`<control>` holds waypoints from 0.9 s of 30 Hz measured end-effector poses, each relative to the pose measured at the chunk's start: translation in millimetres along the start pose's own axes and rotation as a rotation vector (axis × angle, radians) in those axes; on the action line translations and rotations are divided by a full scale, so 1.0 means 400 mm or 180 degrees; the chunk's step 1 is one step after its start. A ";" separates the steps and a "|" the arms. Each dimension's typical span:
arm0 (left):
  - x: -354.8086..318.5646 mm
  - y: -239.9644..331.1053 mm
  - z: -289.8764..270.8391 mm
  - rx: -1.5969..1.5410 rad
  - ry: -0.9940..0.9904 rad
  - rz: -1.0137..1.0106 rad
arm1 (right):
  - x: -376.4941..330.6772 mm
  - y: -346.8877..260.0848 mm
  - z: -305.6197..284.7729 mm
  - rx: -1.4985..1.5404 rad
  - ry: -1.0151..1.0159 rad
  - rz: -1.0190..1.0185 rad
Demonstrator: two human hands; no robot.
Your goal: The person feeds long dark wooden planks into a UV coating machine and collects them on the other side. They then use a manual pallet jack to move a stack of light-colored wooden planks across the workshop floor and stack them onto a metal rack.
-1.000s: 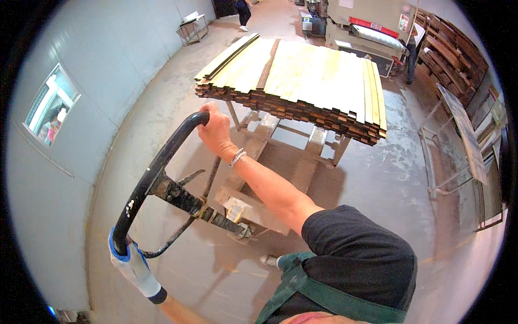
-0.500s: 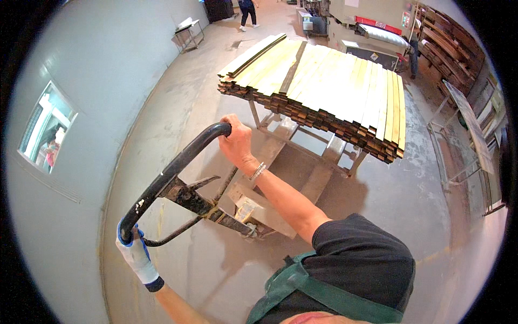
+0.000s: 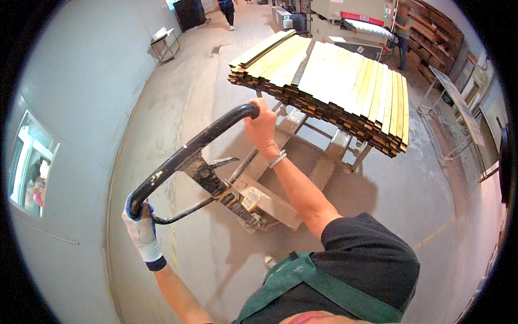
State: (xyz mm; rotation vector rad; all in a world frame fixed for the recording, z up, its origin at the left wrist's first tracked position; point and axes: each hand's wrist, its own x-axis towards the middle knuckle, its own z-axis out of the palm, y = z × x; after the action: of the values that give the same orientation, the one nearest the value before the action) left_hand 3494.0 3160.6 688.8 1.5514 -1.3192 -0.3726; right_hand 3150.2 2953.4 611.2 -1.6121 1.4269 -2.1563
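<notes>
My left hand (image 3: 143, 229), in a white and blue work glove, is wrapped round the lower left end of a black pallet jack handle (image 3: 189, 148). Bare, with a bracelet at the wrist, my right hand (image 3: 261, 127) grips the handle's upper right end. The handle's worn shaft runs down to the dusty pallet jack (image 3: 270, 202), whose forks reach under a metal stand. On that stand lies a broad stack of wooden boards (image 3: 345, 81), pale on top and dark at the ends. One dark strip (image 3: 304, 62) lies across the boards.
A pale wall (image 3: 81, 108) with a window (image 3: 33, 162) runs along the left, and a small table (image 3: 164, 46) stands against it. Far right are a machine (image 3: 361, 29), a person (image 3: 402, 35), a timber rack (image 3: 434, 27) and a slanted panel on a frame (image 3: 458, 102). Another person (image 3: 227, 12) walks ahead.
The handle and both my hands have shifted right in the view, and the board stack sits slightly higher. The person by the machine shows more fully. Both hands keep their hold.
</notes>
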 end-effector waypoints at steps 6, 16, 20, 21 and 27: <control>-0.015 -0.032 0.007 -0.0199 0.0343 0.0319 | -0.039 -0.039 -0.072 -0.0158 0.0040 -0.0083; -0.061 0.004 -0.027 -0.0025 -0.0219 0.0557 | -0.085 -0.080 -0.167 -0.0040 0.0197 -0.0105; -0.082 0.000 -0.055 0.0049 -0.0399 0.0524 | -0.114 -0.096 -0.176 -0.0154 0.0145 0.0022; -0.083 0.009 -0.054 0.0129 -0.0343 0.0361 | -0.123 -0.105 -0.177 -0.0164 0.0075 0.0127; -0.123 -0.025 -0.048 0.0065 -0.0034 0.0741 | -0.111 -0.109 -0.192 -0.0129 0.0062 0.0007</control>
State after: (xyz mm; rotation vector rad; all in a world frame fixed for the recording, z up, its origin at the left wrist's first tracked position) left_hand 3496.8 3211.3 671.1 1.3953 -1.4974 -0.2217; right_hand 3127.6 3049.5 610.5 -1.6064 1.4863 -2.1616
